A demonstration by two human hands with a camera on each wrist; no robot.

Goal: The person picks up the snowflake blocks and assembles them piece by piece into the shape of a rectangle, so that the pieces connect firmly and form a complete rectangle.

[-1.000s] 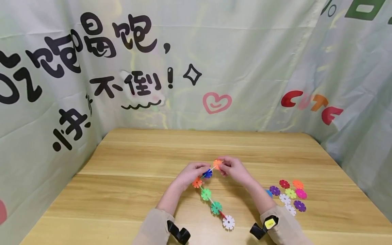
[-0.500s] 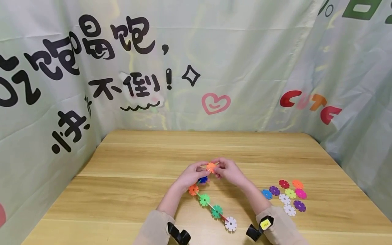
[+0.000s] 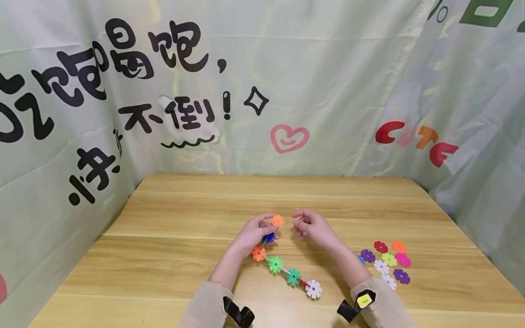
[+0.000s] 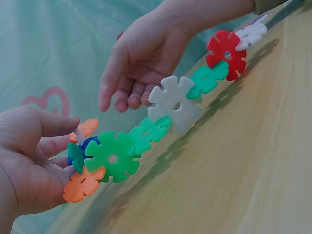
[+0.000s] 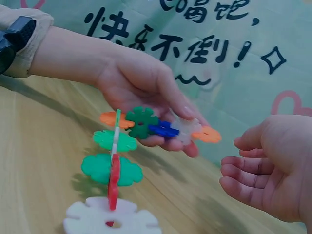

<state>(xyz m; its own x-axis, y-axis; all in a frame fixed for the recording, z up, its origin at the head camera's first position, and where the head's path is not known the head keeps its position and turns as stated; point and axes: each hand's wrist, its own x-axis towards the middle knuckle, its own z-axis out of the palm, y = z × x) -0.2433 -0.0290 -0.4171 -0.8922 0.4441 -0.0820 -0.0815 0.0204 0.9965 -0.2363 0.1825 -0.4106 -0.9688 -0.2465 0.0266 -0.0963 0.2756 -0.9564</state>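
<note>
My left hand (image 3: pixel 254 231) holds one end of a chain of notched plastic snowflake discs, joined edge to edge. In the right wrist view its thumb presses on a whitish disc (image 5: pixel 185 130) between a blue disc (image 5: pixel 164 128) and the orange end disc (image 5: pixel 206 134). From there the chain runs toward the person through another orange disc (image 3: pixel 259 253), green discs (image 3: pixel 275 264) and a red disc (image 4: pixel 226 54) to a white disc (image 3: pixel 313 289) at the near end. My right hand (image 3: pixel 313 228) is apart from the chain, right of the orange end, fingers loosely bent around nothing.
Loose snowflake discs in several colours, among them a yellow one (image 3: pixel 389 259) and a purple one (image 3: pixel 401 276), lie on the wooden table (image 3: pixel 184 205) beside the right forearm. A printed curtain (image 3: pixel 328 91) stands behind the table.
The right hand first gripped the orange end disc and brought it in close to the left hand. It has since let go and drawn back right. The chain's white end has swung slightly right.
</note>
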